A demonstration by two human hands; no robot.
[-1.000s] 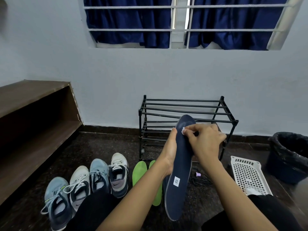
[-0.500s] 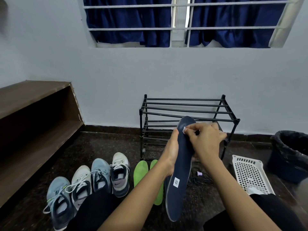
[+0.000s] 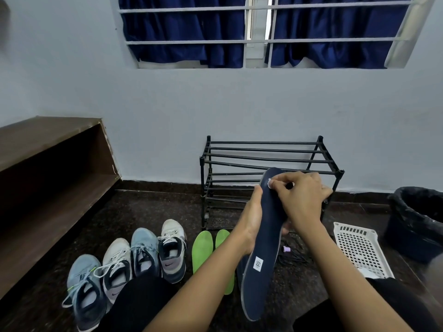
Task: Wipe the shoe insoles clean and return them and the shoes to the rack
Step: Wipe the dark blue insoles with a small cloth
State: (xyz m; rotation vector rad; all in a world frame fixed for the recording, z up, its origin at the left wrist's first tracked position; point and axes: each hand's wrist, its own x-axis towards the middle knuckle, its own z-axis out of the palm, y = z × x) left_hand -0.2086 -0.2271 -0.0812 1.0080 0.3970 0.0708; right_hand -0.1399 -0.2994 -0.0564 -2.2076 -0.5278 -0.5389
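Observation:
A long dark blue insole with a small white label stands almost upright in front of me. My left hand grips it from the left side at mid length. My right hand pinches a small white wipe against the insole's upper end, fingers curled. Behind the hands stands the black tube shoe rack, with nothing on its bars. Two green insoles lie on the dark floor. Several sneakers stand in a row to their left.
A white perforated basket lies on the floor at the right, with a black-lined bin beyond it. A small purple cap and black laces lie under the insole. A brown wooden shelf runs along the left wall.
The view has tilted slightly. My right hand has shifted a little along the top of the dark insole; both hands keep their hold.

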